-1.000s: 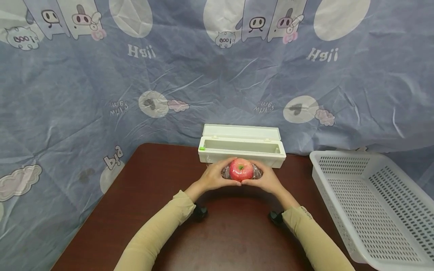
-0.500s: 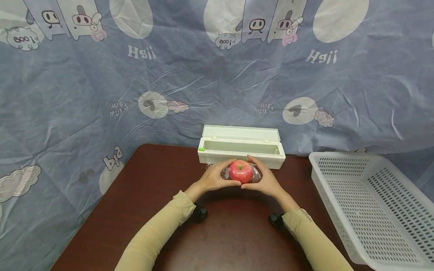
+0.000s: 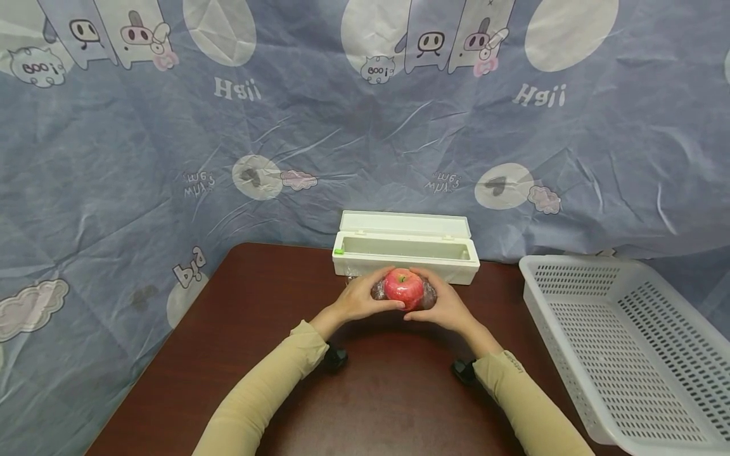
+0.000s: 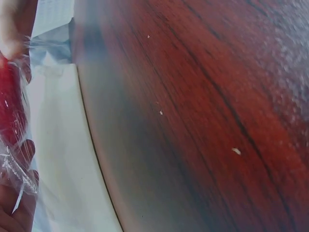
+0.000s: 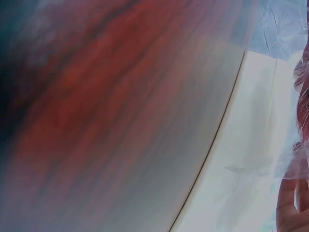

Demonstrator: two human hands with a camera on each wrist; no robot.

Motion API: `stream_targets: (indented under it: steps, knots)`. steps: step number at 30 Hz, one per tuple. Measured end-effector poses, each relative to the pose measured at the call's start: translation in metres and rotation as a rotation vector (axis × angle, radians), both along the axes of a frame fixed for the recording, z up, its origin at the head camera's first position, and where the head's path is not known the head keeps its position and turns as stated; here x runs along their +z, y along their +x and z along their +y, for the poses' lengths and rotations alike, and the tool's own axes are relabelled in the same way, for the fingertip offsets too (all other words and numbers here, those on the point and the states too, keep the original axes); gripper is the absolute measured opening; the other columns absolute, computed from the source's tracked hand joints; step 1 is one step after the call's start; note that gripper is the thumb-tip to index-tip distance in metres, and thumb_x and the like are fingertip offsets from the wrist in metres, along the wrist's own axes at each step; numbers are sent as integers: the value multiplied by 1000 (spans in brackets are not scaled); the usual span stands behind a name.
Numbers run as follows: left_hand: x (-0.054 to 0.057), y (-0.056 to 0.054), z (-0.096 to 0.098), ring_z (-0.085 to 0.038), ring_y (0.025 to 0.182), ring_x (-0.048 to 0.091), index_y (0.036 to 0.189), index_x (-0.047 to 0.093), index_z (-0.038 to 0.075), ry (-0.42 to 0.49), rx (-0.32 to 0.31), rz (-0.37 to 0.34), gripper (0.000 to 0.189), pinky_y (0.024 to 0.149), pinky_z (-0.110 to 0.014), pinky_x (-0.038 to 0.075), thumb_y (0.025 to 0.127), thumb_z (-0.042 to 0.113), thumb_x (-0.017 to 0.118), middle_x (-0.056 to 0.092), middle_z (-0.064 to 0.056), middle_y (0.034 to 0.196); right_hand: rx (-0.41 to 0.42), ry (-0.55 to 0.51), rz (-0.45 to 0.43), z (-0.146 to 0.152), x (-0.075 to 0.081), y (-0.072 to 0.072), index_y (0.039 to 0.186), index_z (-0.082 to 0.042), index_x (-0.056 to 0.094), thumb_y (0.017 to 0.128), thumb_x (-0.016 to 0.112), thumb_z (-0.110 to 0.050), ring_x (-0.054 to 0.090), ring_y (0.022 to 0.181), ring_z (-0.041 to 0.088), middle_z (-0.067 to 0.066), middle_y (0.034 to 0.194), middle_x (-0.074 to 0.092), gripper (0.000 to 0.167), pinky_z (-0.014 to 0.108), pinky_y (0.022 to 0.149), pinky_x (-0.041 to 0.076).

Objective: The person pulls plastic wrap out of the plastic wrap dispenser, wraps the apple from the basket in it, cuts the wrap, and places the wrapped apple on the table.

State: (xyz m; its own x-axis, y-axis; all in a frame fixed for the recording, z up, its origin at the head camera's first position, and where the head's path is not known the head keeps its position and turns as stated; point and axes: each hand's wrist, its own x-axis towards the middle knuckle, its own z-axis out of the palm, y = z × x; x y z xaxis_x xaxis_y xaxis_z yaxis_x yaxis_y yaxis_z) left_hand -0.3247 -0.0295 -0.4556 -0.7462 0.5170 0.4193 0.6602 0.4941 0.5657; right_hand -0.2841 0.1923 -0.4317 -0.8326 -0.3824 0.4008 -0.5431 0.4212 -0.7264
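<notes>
A red apple [image 3: 403, 288] with clear plastic film round it is held between both hands in the head view. My left hand [image 3: 360, 297] grips its left side and my right hand [image 3: 443, 305] its right side, thumbs at the near side. Gathered film [image 3: 429, 296] bunches out at both sides of the fruit. From the left wrist, the film-covered apple [image 4: 10, 104] shows at the left edge beside fingers [image 4: 19, 205]. At the right wrist view's edge, crinkled film partly veils the apple [image 5: 304, 111] and fingertips [image 5: 288, 195] touch the film.
Behind the hands stands a long white box [image 3: 405, 265], its lid [image 3: 405, 223] raised. A light grey perforated basket [image 3: 547, 329] occupies the right side of the brown table [image 3: 274, 285]. A printed blue cloth [image 3: 319, 126] hangs behind.
Half a second ago a right-hand finger stood raised behind the apple; now it lies lower against it. The apple has shifted slightly left. The box and basket stay put.
</notes>
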Motion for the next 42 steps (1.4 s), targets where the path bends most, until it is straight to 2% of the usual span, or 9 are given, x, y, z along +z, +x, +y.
stream_targets:
  steps: [6,10,13,17,20,30,34,39,42]
  knots:
    - [-2,2,1,-10,98,60,133,46,26,22,35,-18,73,81,-31,50,72,56,73,64,3,112,-4,21,30,0,2,0,132,-3,46,61,88,-6,53,110,33,16,124,54,83,51,92,43]
    - [-2,2,1,-13,102,59,135,44,22,-7,39,51,78,83,-33,50,73,58,72,62,1,116,-20,25,26,0,2,0,132,-3,47,61,88,-8,54,109,33,16,124,55,82,51,92,43]
    - [-3,1,1,-13,116,52,139,42,19,-19,11,140,89,93,-34,45,68,57,76,54,-1,130,-35,15,12,0,1,-2,133,-3,46,62,88,-9,53,109,34,16,124,55,82,52,91,43]
    - [-4,-2,1,-12,126,43,140,42,18,-20,-41,245,90,101,-33,38,65,47,83,46,-3,140,-57,-6,-6,6,-20,-19,134,-15,47,60,90,-20,53,110,26,6,126,54,86,48,91,44]
    - [-3,-2,1,-15,124,47,137,46,18,-7,-53,271,81,100,-34,40,68,40,83,50,-4,136,-62,-13,-3,11,-34,-30,134,-23,48,58,91,-28,53,111,21,0,126,55,87,46,91,44]
    - [-3,-1,-4,-11,117,51,131,51,17,54,-81,231,77,95,-30,43,66,40,85,55,1,128,-59,14,-21,9,-28,-23,133,-15,49,59,91,-24,54,111,26,6,127,56,86,48,91,44]
    - [-3,-1,-5,-11,116,52,132,51,16,60,-86,219,78,95,-29,43,66,42,84,55,2,128,-42,-8,-26,4,-16,-13,132,-7,50,61,90,-15,54,109,33,14,126,56,82,51,90,45]
    - [-4,2,-7,-14,115,54,133,51,14,40,-59,172,81,94,-32,45,65,43,84,57,-2,128,-28,-5,-46,0,1,3,130,-2,51,64,87,-13,56,106,32,17,122,58,76,48,88,47]
    - [-5,4,-7,-15,115,54,135,50,14,31,-48,147,81,93,-32,45,66,44,83,57,-2,128,-36,4,-48,1,2,6,129,-3,52,65,87,-14,57,105,32,17,121,59,74,47,87,48]
